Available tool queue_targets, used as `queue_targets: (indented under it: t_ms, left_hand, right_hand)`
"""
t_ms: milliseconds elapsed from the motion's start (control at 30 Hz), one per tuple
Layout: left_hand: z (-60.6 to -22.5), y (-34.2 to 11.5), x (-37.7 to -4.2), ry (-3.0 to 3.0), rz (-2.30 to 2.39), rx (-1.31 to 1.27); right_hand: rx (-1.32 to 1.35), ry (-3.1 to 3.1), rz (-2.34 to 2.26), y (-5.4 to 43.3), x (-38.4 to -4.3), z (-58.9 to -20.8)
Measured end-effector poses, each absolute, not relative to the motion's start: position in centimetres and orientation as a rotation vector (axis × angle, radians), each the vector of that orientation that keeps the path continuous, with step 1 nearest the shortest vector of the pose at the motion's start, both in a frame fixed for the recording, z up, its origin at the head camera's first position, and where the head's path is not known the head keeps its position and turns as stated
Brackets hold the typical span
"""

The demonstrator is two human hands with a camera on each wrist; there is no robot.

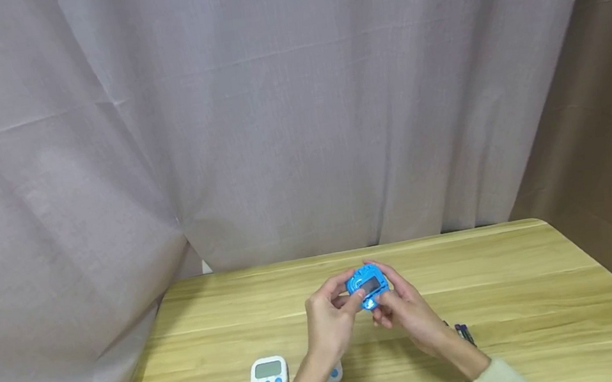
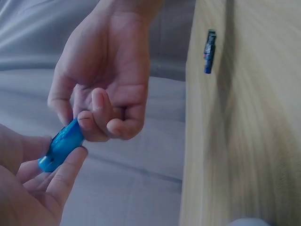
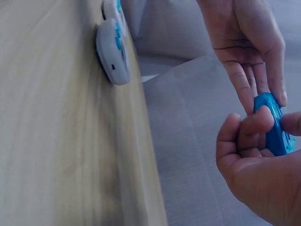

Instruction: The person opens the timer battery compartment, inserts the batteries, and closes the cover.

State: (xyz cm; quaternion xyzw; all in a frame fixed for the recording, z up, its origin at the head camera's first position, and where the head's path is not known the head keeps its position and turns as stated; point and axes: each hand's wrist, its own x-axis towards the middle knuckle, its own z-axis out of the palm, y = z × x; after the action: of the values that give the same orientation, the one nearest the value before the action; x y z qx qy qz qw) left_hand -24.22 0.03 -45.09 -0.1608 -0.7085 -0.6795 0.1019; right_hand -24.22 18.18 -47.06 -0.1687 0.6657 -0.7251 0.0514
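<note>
Both hands hold a small blue device (image 1: 368, 285) with a dark screen, like a digital stopwatch, up in front of me over the table. My left hand (image 1: 327, 320) pinches its left side, the thumb on the front near the screen. On the other side my right hand (image 1: 412, 316) grips the edge, its thumb at the lower front. The left wrist view shows the blue casing (image 2: 63, 146) edge-on between the fingers of both hands. From the right wrist, the casing (image 3: 273, 125) is also seen from its edge, partly covered by the fingers.
A white timer (image 1: 269, 376) with blue buttons lies on the wooden table (image 1: 212, 319), left of my left wrist. A second white timer (image 1: 336, 374) is mostly hidden behind that wrist. Small dark batteries (image 1: 465, 334) lie beside my right forearm. A grey curtain (image 1: 297, 121) hangs behind.
</note>
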Motion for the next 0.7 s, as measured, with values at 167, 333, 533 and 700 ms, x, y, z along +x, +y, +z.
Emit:
queue_targets:
  t_ms: [167, 333, 533, 700]
  left_hand:
    - [-45.04, -0.18, -24.54, -2.119, -1.984, -0.468]
    - [-45.26, -0.10, -24.58, -2.133, -1.925, -0.414]
    - [-45.30, -0.03, -24.55, -2.126, -1.907, -0.370]
    - [-45.31, -0.07, -24.77, -2.118, -1.924, -0.357]
  right_hand:
    - [-0.436, 2.021, -2.203, 18.36, -24.19, -46.60]
    - [-0.230, 2.026, -2.247, 18.24, -23.95, -46.28]
    - [-0.113, 1.986, -2.311, 18.13, -23.95, -46.23]
    - [-0.101, 1.956, -2.328, 18.30, -24.02, -46.04]
